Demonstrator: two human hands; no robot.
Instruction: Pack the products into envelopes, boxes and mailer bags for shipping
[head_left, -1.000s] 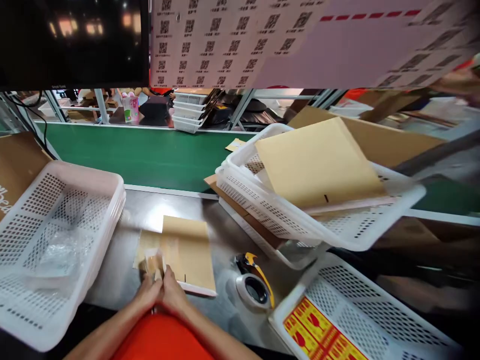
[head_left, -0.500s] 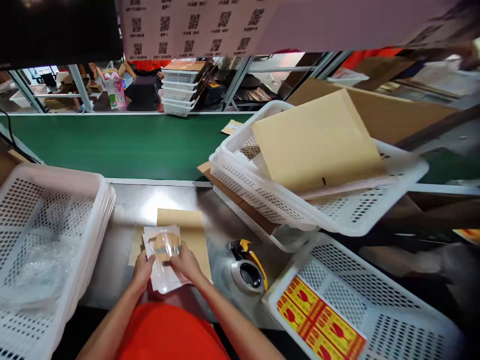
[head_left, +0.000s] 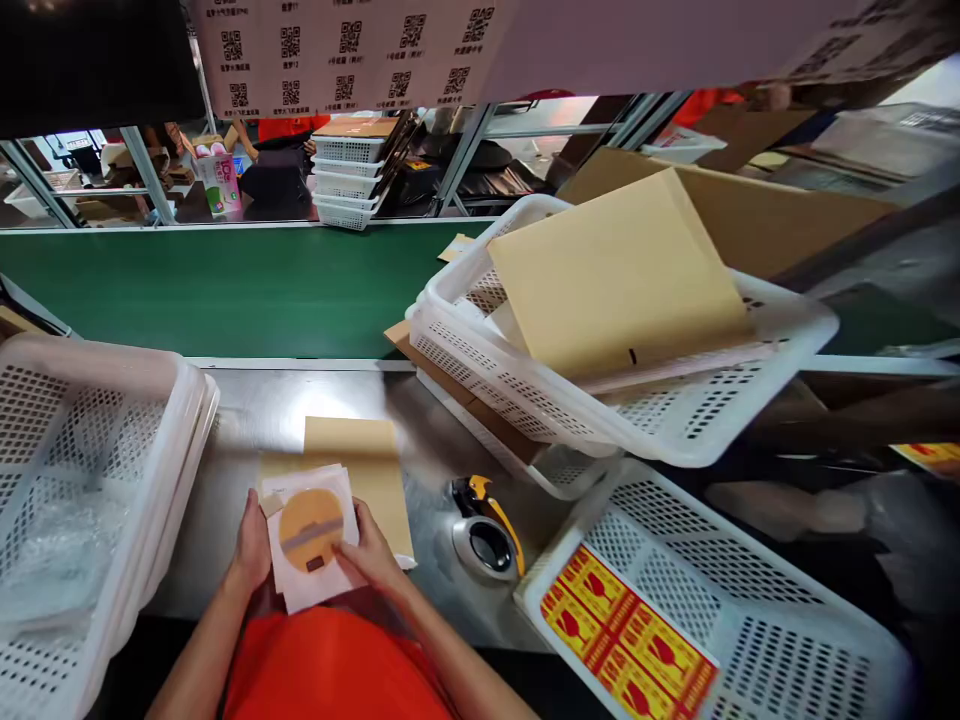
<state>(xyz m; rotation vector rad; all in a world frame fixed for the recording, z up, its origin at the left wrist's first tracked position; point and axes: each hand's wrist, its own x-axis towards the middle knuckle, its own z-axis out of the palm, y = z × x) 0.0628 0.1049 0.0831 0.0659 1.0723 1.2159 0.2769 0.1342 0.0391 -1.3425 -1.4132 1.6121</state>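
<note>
Close to my body I hold a white packet point(head_left: 274, 575) with a round orange-tan patch point(head_left: 301, 512) crossed by a greyish band. My right hand point(head_left: 369, 550) grips its right edge, thumb on top. My left hand point(head_left: 253, 540) is at the left edge, its fingers partly hidden behind the packet. More than one white sheet or packet seems stacked there. Under and beyond it, a brown paper mailer point(head_left: 360, 440) lies flat on the metal table point(head_left: 247, 415). To the right of my hands stands a tape dispenser point(head_left: 489, 545) with a yellow-orange part.
White baskets point(head_left: 196, 400) with clear plastic bags stand at left. At right, a tilted basket point(head_left: 697, 455) carries a large brown envelope point(head_left: 615, 275); below it is another basket point(head_left: 720, 600) with a red-yellow fragile label point(head_left: 630, 635). A green conveyor belt point(head_left: 225, 290) runs behind the table.
The packet has come nearer my body and now shows its round orange patch instead of a shiny clear face. My left hand has shifted left and up along its edge. The camera view has turned slightly.
</note>
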